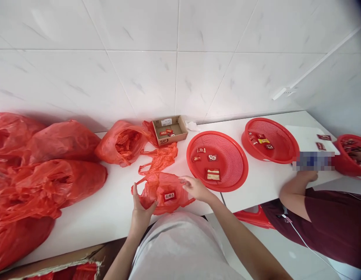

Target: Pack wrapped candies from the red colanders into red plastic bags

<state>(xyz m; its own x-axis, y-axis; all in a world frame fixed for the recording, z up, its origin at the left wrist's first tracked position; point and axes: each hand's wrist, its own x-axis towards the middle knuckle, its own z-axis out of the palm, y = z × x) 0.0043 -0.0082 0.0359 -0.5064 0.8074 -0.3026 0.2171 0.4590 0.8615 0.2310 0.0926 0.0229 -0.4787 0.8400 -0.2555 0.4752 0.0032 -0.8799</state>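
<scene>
A thin red plastic bag (165, 179) lies spread on the white table in front of me, its mouth facing up. Inside it rests a red-wrapped snack packet (169, 196) with a white label. My left hand (141, 212) is at the bag's left side, thumb and fingers wide apart with the bag's edge between them. At the bag's right rim is my right hand (196, 189), fingers loosely stretched out over the plastic, no packet visible in them. Just right of it stands a red mesh basket (238, 171) holding several small wrapped snacks and a larger packet (213, 174).
Filled red bags (66, 142) crowd the left. A flattened red bag (161, 157) and small cardboard box (180, 136) with snacks lie behind. Another red basket (285, 147) stands right. A co-worker in a maroon shirt (335, 217) sits beyond, near a third basket (344, 155). Below left is an open carton (66, 258).
</scene>
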